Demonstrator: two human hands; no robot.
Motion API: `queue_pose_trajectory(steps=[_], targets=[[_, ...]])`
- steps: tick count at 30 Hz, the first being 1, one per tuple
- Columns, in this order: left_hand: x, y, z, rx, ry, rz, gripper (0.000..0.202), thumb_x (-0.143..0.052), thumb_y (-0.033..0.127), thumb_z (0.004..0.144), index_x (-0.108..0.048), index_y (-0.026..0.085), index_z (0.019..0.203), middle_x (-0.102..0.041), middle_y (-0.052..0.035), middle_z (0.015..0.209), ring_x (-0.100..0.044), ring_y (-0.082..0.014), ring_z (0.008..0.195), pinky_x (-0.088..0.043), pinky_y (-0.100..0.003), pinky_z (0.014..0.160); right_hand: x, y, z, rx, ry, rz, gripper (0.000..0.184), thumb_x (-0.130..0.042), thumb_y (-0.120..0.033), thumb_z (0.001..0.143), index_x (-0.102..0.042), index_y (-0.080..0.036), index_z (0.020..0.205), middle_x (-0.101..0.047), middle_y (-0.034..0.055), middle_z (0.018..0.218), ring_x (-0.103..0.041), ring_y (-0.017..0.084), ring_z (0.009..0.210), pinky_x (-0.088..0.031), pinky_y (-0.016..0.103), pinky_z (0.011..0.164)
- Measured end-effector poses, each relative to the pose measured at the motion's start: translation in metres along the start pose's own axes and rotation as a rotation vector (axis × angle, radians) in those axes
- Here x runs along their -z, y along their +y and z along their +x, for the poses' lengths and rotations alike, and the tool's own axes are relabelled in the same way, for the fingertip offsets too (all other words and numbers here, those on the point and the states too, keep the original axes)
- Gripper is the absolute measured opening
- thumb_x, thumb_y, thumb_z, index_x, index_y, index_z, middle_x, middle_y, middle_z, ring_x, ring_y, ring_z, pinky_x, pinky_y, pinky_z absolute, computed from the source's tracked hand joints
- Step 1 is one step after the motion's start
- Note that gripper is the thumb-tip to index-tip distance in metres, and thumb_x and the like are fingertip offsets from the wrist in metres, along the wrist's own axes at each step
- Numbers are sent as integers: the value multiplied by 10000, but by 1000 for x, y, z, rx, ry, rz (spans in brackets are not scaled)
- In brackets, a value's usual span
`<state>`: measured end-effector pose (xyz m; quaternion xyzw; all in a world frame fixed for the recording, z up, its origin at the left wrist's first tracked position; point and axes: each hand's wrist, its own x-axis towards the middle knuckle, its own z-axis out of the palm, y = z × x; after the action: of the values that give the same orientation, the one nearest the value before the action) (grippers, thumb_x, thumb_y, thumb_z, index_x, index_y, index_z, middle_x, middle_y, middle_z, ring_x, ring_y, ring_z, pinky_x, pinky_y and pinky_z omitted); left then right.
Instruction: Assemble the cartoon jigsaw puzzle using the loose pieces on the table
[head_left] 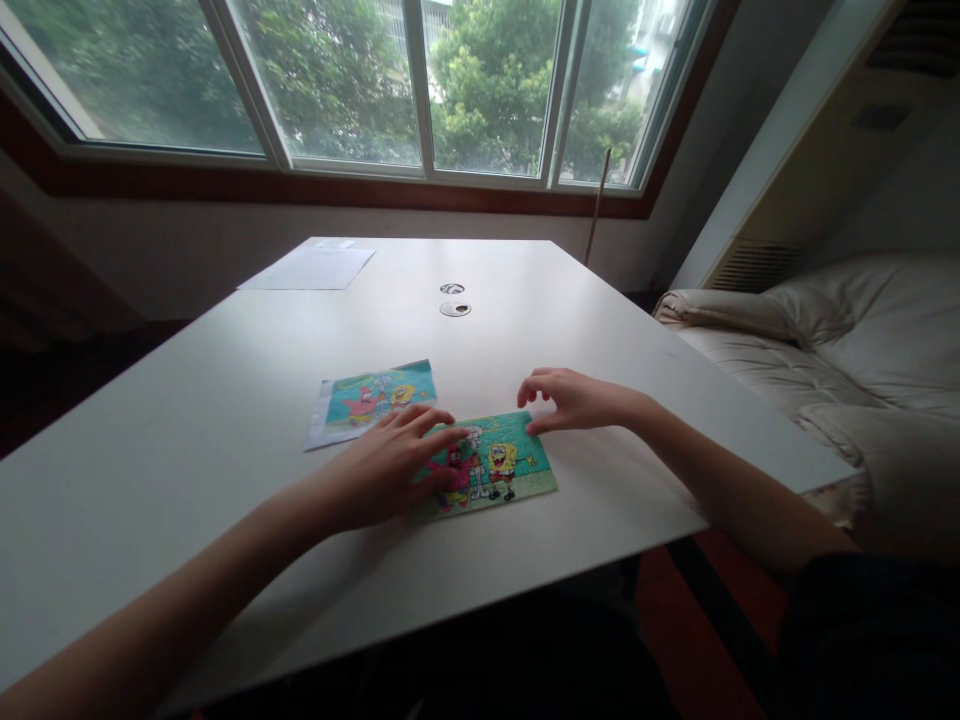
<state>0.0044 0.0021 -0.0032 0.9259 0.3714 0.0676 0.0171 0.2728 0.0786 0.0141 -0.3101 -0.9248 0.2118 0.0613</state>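
A jigsaw puzzle point(517, 465) with cartoon figures on a teal background lies flat on the white table. My left hand point(397, 465) rests over its left part with fingers spread, hiding that side. At the puzzle's upper right corner is my right hand point(566, 398); its fingers are curved and apart from the thumb, with nothing visible between them. The thumb is at or just above the corner, and I cannot tell whether it touches. Behind my left hand lies a printed picture sheet point(360, 400) with similar figures and a white margin, partly covered by the fingers.
The white table point(570, 320) reaches toward the window, with two round inserts point(454, 309) in its middle. Some white paper point(311, 268) lies at the far left. To the right stands a cream sofa point(780, 340); a thin stick point(598, 205) leans behind the table.
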Motion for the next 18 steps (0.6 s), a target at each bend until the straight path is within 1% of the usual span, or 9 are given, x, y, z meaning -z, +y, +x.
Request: queue_pose_trajectory(steps=[3, 6, 9, 12, 14, 18], targets=[[11, -12, -8, 35, -53, -22, 414, -461, 463, 813, -459, 282, 1185, -490, -69, 1170, -432, -269, 1063, -368, -442, 870, 3, 5, -4, -49, -101, 20, 472, -634, -483, 645, -537, -182, 996, -515, 70, 974, -481, 166, 807, -390, 272, 660], [18, -18, -13, 78, -93, -18, 496, -510, 537, 745, -484, 277, 1167, -522, -72, 1120, -446, -285, 1045, -359, -456, 875, 4, 7, -5, -79, -140, 49, 494, -622, -513, 643, -526, -181, 997, -498, 71, 959, -477, 166, 797, -390, 275, 660], [19, -21, -16, 112, -123, -8, 598, -536, 605, 679, -483, 277, 1176, -525, -80, 1108, -458, -299, 1030, -359, -460, 875, 3, 7, -5, -112, -163, 70, 499, -615, -521, 644, -520, -183, 998, -493, 71, 943, -476, 169, 791, -389, 277, 652], [20, -22, -18, 141, -130, -3, 678, -549, 647, 631, -469, 281, 1196, -519, -82, 1127, -429, -322, 1073, -367, -452, 870, 4, 7, -5, -129, -174, 76, 497, -618, -518, 642, -519, -187, 999, -496, 71, 951, -479, 172, 795, -390, 277, 648], [20, -23, -19, 149, -132, -2, 687, -551, 659, 616, -480, 281, 1185, -522, -78, 1122, -419, -328, 1085, -369, -449, 868, 5, 7, -5, -126, -173, 66, 482, -618, -505, 649, -520, -185, 995, -498, 73, 960, -481, 173, 801, -394, 277, 650], [18, -21, -18, 135, -116, 8, 679, -539, 658, 629, -484, 265, 1181, -514, -83, 1125, -425, -321, 1070, -357, -453, 875, 7, 2, -5, -73, -109, -3, 352, -562, -422, 737, -526, -180, 989, -502, 75, 994, -490, 164, 819, -402, 275, 677]])
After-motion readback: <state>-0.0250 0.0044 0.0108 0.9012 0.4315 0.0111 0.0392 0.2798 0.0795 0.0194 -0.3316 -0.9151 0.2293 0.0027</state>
